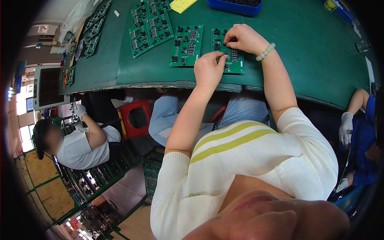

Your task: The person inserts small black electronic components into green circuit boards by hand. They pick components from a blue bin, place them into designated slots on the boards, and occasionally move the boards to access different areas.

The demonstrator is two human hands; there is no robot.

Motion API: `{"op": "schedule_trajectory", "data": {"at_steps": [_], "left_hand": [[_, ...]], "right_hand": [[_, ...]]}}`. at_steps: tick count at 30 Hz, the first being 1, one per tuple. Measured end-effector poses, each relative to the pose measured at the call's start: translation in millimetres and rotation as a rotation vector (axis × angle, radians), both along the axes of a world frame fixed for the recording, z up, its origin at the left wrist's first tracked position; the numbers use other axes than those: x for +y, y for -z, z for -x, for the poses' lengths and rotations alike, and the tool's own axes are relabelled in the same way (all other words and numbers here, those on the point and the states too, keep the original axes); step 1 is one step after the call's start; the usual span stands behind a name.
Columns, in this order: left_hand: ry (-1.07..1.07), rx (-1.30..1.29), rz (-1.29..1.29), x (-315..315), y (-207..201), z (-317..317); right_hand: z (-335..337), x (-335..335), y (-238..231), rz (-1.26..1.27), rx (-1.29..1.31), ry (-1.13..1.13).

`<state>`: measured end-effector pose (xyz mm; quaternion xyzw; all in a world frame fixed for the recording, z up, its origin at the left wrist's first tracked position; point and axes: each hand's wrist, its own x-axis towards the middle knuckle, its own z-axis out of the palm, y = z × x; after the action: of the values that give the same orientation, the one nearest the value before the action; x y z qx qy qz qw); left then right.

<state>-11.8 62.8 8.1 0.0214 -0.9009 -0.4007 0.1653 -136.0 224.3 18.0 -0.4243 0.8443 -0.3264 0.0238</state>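
Note:
Under both my hands lies a green circuit board [239, 69] with black parts and white digit displays, flat on the green table. My left hand [209, 71] is closed in a pinch over the board's middle, thumb and forefinger together at a small part I cannot make out. Over the board's upper part, my right hand [247, 39] also pinches, its fingertips down among the black components; what they hold is hidden. A similar circuit board [185, 47] rests just left of this one, apart from my hands.
Larger joined circuit boards [151, 31] lie farther left, with more boards [93, 43] at the table's left end. A blue tray [224, 5] of small black parts and yellow paper [182, 5] stand at the back. Co-workers sit left [90, 146] and right [366, 128]; a red stool [138, 130] is at left.

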Motion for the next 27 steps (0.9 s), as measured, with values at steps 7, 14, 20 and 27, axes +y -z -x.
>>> {"op": "schedule_trajectory", "data": {"at_steps": [7, 14, 20, 27], "left_hand": [[0.0, 0.049, 0.172, 3, 1, 2], [0.023, -0.007, 0.34, 4, -7, 0], [0.02, 0.016, 0.306, 2, -4, 3], [0.104, -0.077, 0.376, -3, -11, 9]], "right_hand": [[-1, 1, 5, -0.019, 0.071, 0.021], [1, 0, 4, -0.051, -0.009, 0.026], [1, 1, 4, -0.026, -0.008, 0.052], [-6, -1, 0, -0.102, 0.059, 0.12]]}}
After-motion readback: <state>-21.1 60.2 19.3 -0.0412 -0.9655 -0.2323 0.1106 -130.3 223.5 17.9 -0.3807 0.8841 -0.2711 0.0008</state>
